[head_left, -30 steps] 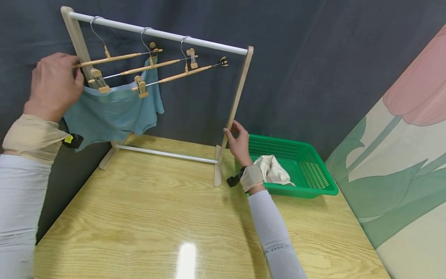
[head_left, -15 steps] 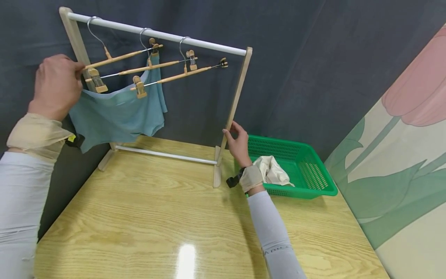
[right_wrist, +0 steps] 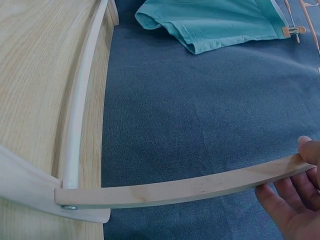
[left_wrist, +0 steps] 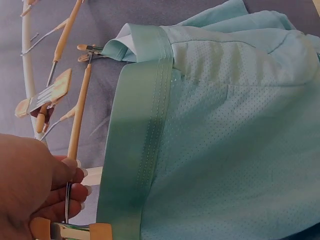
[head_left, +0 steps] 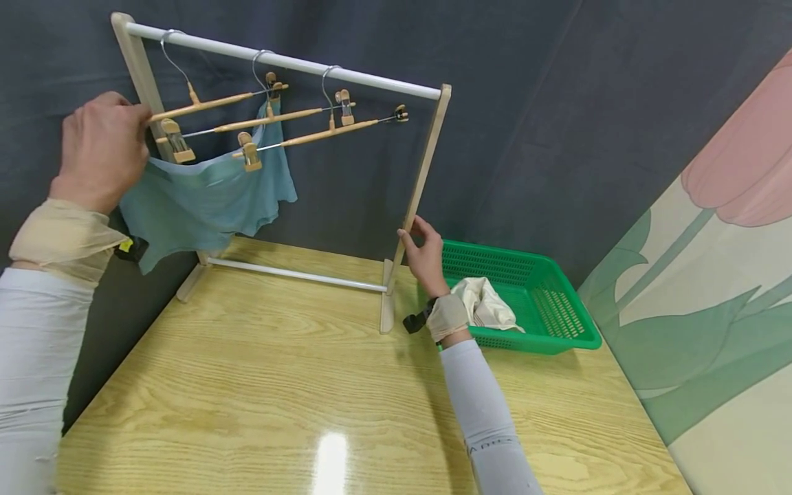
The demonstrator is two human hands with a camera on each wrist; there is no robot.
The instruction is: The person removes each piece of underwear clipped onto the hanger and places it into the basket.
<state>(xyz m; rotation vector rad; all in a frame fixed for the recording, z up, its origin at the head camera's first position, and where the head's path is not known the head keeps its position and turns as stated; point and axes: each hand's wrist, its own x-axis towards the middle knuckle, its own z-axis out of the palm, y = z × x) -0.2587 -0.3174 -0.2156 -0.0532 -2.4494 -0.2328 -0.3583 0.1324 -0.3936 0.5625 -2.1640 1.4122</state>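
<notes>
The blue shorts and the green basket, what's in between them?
In the head view, a wooden post and the right hand holding it stand between the blue shorts and the green basket; dark cloth hangs behind.

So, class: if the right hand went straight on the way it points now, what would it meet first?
The post, which the right hand is gripping. Beyond it, the dark curtain looks next, though depth is hard to judge.

Dark cloth backdrop [head_left: 526,137] behind; pale wood-grain table [head_left: 247,371] with bright glare [head_left: 331,460]; pink-tulip panel [head_left: 736,182] at right.
</notes>
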